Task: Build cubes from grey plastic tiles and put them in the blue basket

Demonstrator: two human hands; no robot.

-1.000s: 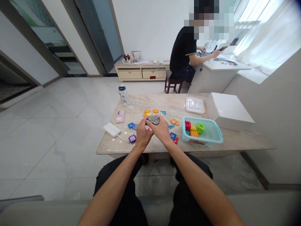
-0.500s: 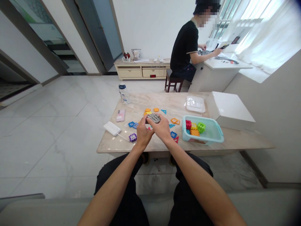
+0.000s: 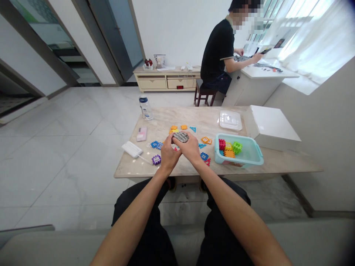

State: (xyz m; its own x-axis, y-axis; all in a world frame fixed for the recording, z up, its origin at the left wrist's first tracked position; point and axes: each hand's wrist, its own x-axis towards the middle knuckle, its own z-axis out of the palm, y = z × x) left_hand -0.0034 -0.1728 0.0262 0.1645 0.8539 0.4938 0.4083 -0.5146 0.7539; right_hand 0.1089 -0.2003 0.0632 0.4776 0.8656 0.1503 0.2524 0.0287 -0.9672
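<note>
Between both hands is a grey block with a ridged, brick-patterned top (image 3: 181,137); its exact kind I cannot make out. My left hand (image 3: 169,152) grips its left side. Closed on its right side is my right hand (image 3: 190,148), thumbs close together at the near edge. Fingers hide the block's underside. Around the hands on the table lie flat plastic building pieces: blue ones (image 3: 155,145), a purple one (image 3: 156,159), orange ones (image 3: 206,140), and an orange piece (image 3: 184,127) farther back. A blue piece (image 3: 204,156) lies right of my right wrist.
A light-blue bin (image 3: 251,149) holding coloured pieces stands at the right. Behind it are a clear plastic lid (image 3: 230,120) and a white box (image 3: 273,123). At left are a water bottle (image 3: 145,108), a pink packet (image 3: 141,134) and a white device (image 3: 132,149). A person (image 3: 217,51) sits beyond.
Both hands keep their grip on the grey block, with barely any movement. The whole view has shifted slightly.
</note>
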